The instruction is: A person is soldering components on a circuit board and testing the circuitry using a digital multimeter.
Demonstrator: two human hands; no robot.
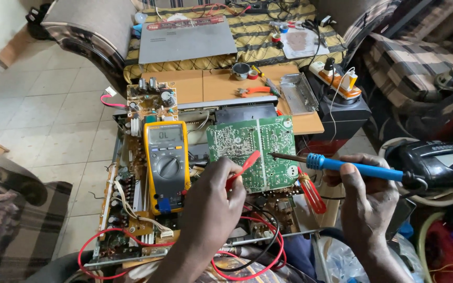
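My left hand [211, 202] is closed around a red probe [243, 169], pinching it so its tip rests on the green circuit board [252, 152]. My right hand [368, 202] grips the blue handle of a soldering iron [336, 166], whose metal tip touches the board's right half, just beside the probe. The board stands tilted up over an opened device chassis [132, 209] in front of me. Left of the board, a yellow multimeter [168, 162] lies on the chassis, display lit. Red and black leads [247, 251] loop under my left wrist. At the far edge of the wooden surface [211, 86] lie orange pliers [255, 91].
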